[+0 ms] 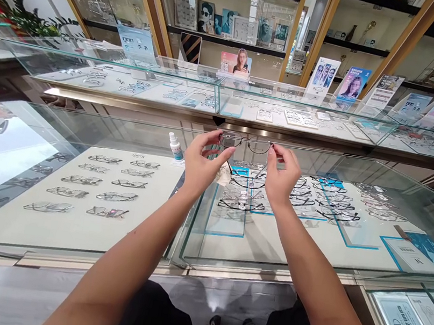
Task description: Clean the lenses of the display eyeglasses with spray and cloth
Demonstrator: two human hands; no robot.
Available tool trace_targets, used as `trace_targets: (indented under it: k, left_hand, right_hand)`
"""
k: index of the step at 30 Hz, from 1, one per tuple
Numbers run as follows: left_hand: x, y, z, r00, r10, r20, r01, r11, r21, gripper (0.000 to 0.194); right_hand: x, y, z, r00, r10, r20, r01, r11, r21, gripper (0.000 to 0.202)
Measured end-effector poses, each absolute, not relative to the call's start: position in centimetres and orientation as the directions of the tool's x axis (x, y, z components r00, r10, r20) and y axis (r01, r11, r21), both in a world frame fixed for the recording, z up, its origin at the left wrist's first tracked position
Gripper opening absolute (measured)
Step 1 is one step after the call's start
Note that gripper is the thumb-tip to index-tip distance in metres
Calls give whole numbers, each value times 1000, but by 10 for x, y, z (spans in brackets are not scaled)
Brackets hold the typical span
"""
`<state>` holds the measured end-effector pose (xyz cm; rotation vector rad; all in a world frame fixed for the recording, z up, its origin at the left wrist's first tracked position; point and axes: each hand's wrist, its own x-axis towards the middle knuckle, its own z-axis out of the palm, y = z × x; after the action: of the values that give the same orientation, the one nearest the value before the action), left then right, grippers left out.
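A pair of thin-framed eyeglasses [245,143] is held up over the glass display case [185,234], lenses spread between both hands. My left hand [206,158] pinches one side of the frame between thumb and fingers. At the other side, my right hand [283,173] grips the frame near its hinge. Below my left hand lies a crumpled beige cloth [223,175], partly hidden by that hand. A white spray bottle [176,146] with a blue label stands left of my left hand.
Rows of eyeglasses [125,183] lie inside the case on the left, and more dark frames [338,209] on the right. Behind runs a second glass counter [148,101] with upright advertising cards [323,76]. A leafy plant [26,17] is at the far left.
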<state>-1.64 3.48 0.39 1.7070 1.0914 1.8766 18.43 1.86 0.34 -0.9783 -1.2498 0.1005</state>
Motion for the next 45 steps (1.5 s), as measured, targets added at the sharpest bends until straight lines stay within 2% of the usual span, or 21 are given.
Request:
trace_targets:
  k: [6, 10, 13, 18, 27, 35, 38, 45]
  left_hand:
    - [-10, 24, 8, -235, 520, 821, 371, -733, 570, 57]
    - [-9, 23, 5, -263, 417, 870, 464, -736, 493, 59]
    - [-10, 26, 3, -260, 384, 886, 480, -745, 464, 60]
    - [-13, 29, -1, -289, 408, 866, 512, -699, 500, 64]
    - [-11, 28, -3, -296, 412, 862, 522, -685, 507, 62]
    - [-11, 27, -3, -273, 349, 897, 572, -691, 443, 61]
    - [-12, 29, -4, -280, 370, 886, 581, -669, 464, 63]
    - [-10, 34, -5, -233, 413, 881, 530, -705, 471, 60]
  right_hand:
    - [182, 8, 11, 347, 537, 769, 461, 616, -639, 28]
    - [182, 5, 14, 233, 517, 823, 515, 653, -556, 42]
    - [182, 6, 13, 166, 521, 837, 482, 698, -530, 53]
    - [181, 7, 10, 119, 572, 811, 463, 691, -555, 57]
    - [176, 7, 9, 168, 571, 804, 445, 684, -579, 50]
    - [174, 15, -2, 174, 697, 695, 318, 629, -710, 54]
    - [172, 14, -1, 194, 678, 709, 311, 643, -700, 54]
    - [169, 10, -1, 243, 574, 782, 411, 669, -619, 50]
